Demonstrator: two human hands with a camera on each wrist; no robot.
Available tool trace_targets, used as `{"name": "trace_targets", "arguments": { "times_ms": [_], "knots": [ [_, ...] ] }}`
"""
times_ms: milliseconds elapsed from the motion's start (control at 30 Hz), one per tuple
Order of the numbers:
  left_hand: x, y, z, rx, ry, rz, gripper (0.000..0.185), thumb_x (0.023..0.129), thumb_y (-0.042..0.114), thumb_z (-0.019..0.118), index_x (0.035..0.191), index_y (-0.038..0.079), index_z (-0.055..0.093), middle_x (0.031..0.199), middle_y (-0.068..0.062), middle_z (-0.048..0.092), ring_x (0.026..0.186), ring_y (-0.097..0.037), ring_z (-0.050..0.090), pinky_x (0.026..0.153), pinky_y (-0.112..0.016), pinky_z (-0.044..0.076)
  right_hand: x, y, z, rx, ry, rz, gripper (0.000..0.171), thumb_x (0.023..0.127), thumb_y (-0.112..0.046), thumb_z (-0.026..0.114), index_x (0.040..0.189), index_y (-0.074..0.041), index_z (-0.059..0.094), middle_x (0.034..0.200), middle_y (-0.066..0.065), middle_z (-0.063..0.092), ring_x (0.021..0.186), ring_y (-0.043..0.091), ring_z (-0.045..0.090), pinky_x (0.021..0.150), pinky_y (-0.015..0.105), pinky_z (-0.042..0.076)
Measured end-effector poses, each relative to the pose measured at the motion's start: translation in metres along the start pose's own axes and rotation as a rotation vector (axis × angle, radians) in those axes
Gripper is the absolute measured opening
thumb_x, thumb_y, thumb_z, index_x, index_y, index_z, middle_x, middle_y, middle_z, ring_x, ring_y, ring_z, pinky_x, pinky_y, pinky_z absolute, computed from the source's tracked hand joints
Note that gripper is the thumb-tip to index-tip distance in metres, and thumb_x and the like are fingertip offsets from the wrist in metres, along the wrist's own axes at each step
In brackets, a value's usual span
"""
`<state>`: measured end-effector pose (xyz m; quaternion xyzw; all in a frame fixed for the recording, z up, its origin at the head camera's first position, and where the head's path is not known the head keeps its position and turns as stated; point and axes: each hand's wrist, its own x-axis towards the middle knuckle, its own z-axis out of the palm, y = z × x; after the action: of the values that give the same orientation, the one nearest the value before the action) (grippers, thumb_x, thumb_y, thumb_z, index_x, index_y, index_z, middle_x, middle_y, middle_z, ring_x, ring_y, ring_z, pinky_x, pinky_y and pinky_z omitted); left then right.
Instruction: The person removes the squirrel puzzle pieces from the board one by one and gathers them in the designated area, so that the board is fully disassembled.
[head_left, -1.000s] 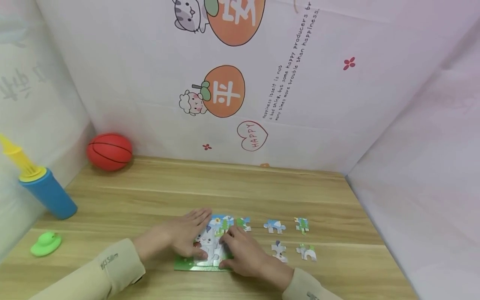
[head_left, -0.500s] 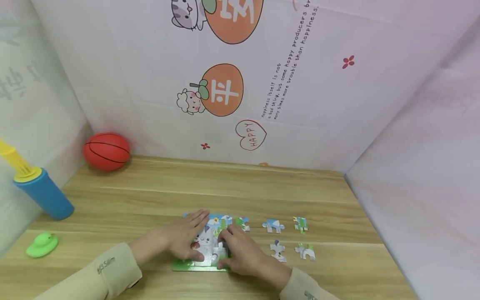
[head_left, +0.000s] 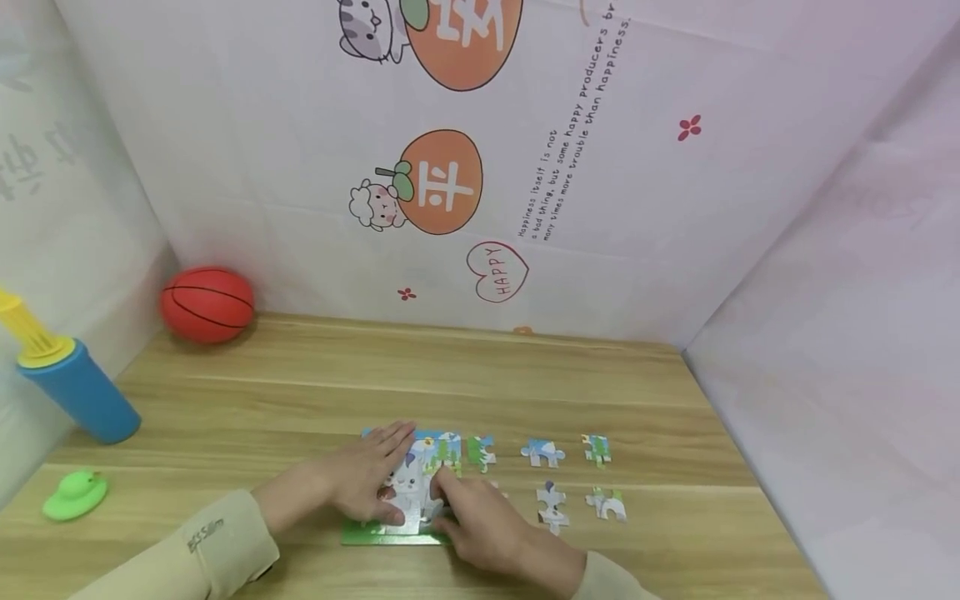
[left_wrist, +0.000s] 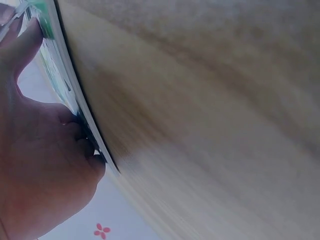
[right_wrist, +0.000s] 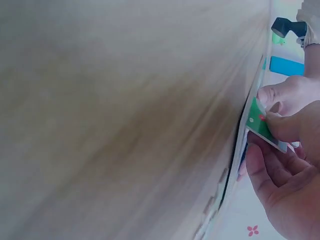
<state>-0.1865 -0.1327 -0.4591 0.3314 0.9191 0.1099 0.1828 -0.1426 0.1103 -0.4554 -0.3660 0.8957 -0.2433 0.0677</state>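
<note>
A partly built picture puzzle (head_left: 410, 482) with a white cat and a green lower edge lies on the wooden table (head_left: 450, 375). My left hand (head_left: 371, 477) lies flat on its left half, fingers straight. In the left wrist view the left hand (left_wrist: 40, 165) rests against the puzzle's edge (left_wrist: 75, 97). My right hand (head_left: 448, 500) is at the puzzle's lower right. The right wrist view shows its thumb and fingers pinching a green puzzle piece (right_wrist: 261, 124) at the puzzle's edge. Several loose pieces (head_left: 542, 452) lie to the right of the puzzle.
An orange ball (head_left: 206, 304) sits at the back left corner. A blue pump with a yellow handle (head_left: 71, 385) and a small green object (head_left: 73, 494) are on the left. Printed walls close in the back and both sides.
My right hand has drawn a little left and toward me over the puzzle's lower right. The left hand stays flat in place. The view has shifted slightly.
</note>
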Motion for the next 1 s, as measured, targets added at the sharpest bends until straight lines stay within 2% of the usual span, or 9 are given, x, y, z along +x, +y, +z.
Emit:
{"name": "trace_targets", "arguments": {
  "times_ms": [200,333,400,533,633,767,833,1000],
  "knots": [
    [-0.002,0.0,-0.001,0.006,-0.01,0.001,0.113,0.089,0.068,0.066,0.163,-0.004,0.02,0.176,-0.02,0.01,0.165,-0.038,0.012,0.135,-0.053,0.018,-0.013,0.008,-0.012,0.07,0.039,0.02,0.02,0.097,-0.011,0.07,0.115,-0.009,0.061,0.098,0.002,0.075,0.092,0.002,0.069,0.08,0.015,0.06],
    [-0.004,0.001,-0.001,0.001,-0.02,-0.011,0.112,0.089,0.068,0.066,0.163,-0.003,0.019,0.176,-0.019,0.008,0.165,-0.037,0.01,0.136,-0.053,0.016,-0.032,0.029,-0.028,0.137,0.02,0.082,0.009,0.097,-0.012,0.07,0.105,-0.013,0.066,0.095,-0.003,0.075,0.091,0.0,0.069,0.08,0.015,0.06],
    [-0.005,0.001,-0.002,0.007,-0.021,-0.013,0.112,0.089,0.068,0.066,0.163,-0.003,0.02,0.176,-0.019,0.008,0.165,-0.037,0.01,0.136,-0.053,0.016,-0.044,0.04,-0.039,0.16,-0.008,0.131,0.006,0.097,-0.013,0.07,0.101,-0.016,0.066,0.093,-0.006,0.072,0.085,-0.003,0.064,0.074,0.015,0.058],
    [-0.005,0.002,-0.004,0.01,-0.022,-0.01,0.112,0.089,0.067,0.066,0.163,-0.004,0.02,0.176,-0.02,0.009,0.165,-0.038,0.01,0.136,-0.053,0.017,-0.07,0.059,-0.064,0.242,-0.127,0.173,0.009,0.096,-0.012,0.07,0.097,-0.019,0.064,0.089,-0.01,0.068,0.077,-0.006,0.058,0.068,0.016,0.055],
    [-0.005,0.003,-0.005,0.005,-0.022,-0.01,0.112,0.089,0.067,0.066,0.163,-0.003,0.02,0.176,-0.02,0.009,0.165,-0.038,0.01,0.136,-0.052,0.017,-0.089,0.07,-0.083,0.249,-0.255,0.151,0.013,0.093,-0.008,0.071,0.092,-0.017,0.063,0.085,-0.012,0.064,0.074,-0.007,0.053,0.064,0.016,0.052],
    [-0.004,0.002,-0.004,-0.001,-0.02,-0.007,0.111,0.09,0.066,0.066,0.163,-0.003,0.02,0.176,-0.019,0.008,0.165,-0.037,0.009,0.136,-0.053,0.016,-0.108,0.078,-0.098,0.151,-0.375,0.161,0.019,0.085,-0.002,0.075,0.083,-0.015,0.061,0.075,-0.017,0.054,0.067,-0.008,0.043,0.059,0.014,0.044],
    [-0.004,0.002,-0.004,-0.004,-0.02,-0.004,0.111,0.09,0.066,0.066,0.163,-0.003,0.02,0.176,-0.019,0.008,0.165,-0.037,0.009,0.136,-0.053,0.016,-0.115,0.08,-0.1,0.107,-0.416,0.2,0.023,0.082,0.001,0.075,0.08,-0.015,0.06,0.073,-0.018,0.049,0.065,-0.008,0.041,0.059,0.014,0.041],
    [-0.004,0.001,-0.004,-0.011,-0.018,-0.005,0.11,0.091,0.065,0.067,0.164,-0.002,0.02,0.176,-0.018,0.008,0.165,-0.036,0.009,0.136,-0.052,0.016,-0.128,0.085,-0.099,0.059,-0.467,0.285,0.028,0.076,0.012,0.067,0.077,-0.015,0.06,0.069,-0.016,0.047,0.063,-0.005,0.039,0.057,0.015,0.038]
  ]
}}
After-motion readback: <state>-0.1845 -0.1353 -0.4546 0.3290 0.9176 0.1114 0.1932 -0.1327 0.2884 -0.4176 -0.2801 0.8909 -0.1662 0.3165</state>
